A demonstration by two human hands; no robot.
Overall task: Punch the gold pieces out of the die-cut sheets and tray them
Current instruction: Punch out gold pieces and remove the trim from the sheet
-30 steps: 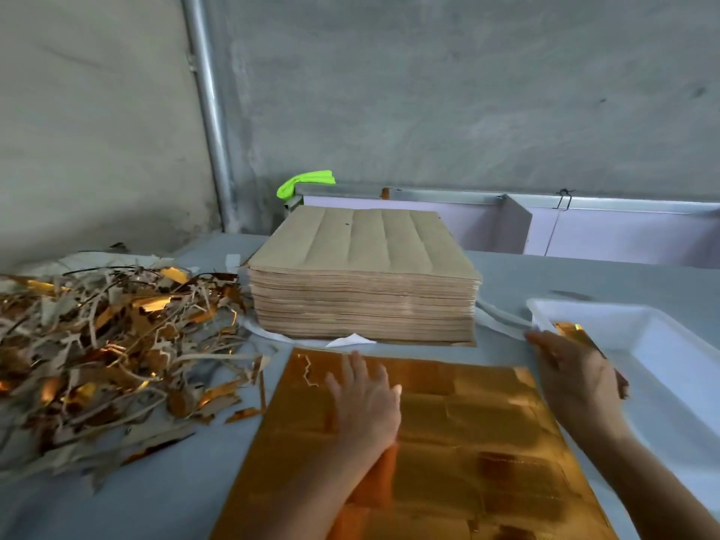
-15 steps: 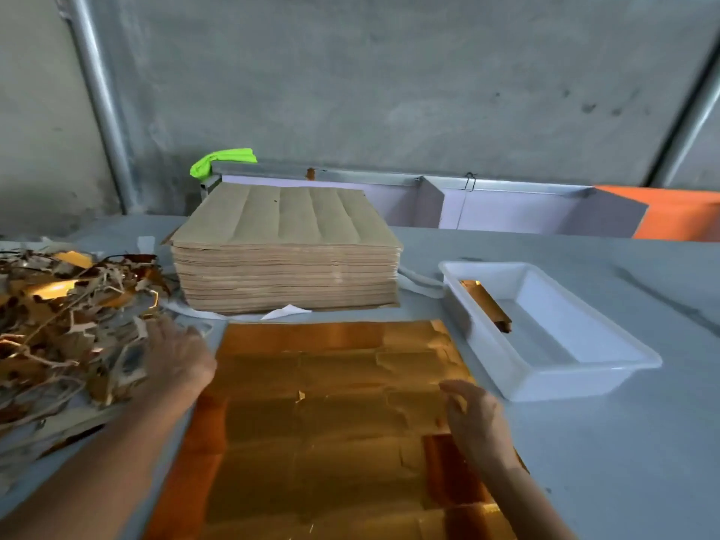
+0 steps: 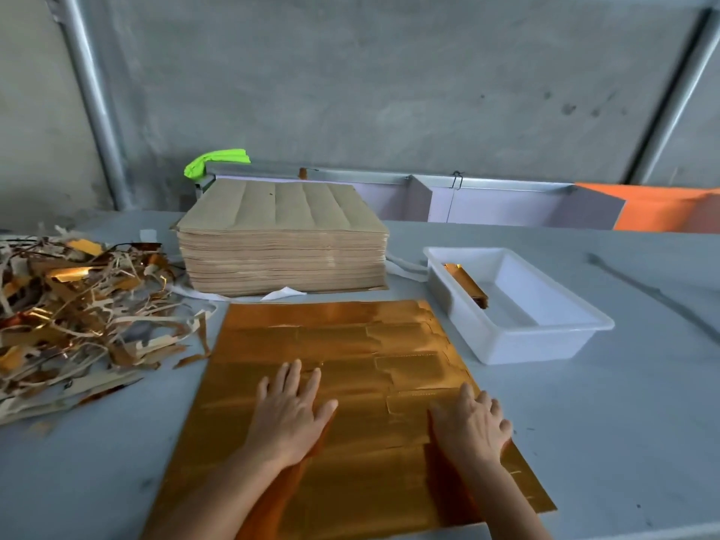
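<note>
Pressing down: gold die-cut sheet, flat on the grey table, front and centre.
Left hand: palm down mid-sheet, fingers straight and spread.
Right hand: flat on the sheet's right edge, fingers relaxed, gripping nothing.
Hands: apart, both resting on the foil.
Tray: white, just right of the sheet's far corner.
Gold pieces: small stack leaning along the tray's left wall.
Sheet stack: brown backs up, just behind the gold sheet.
Scrap pile: tangled offcuts, far left.
</note>
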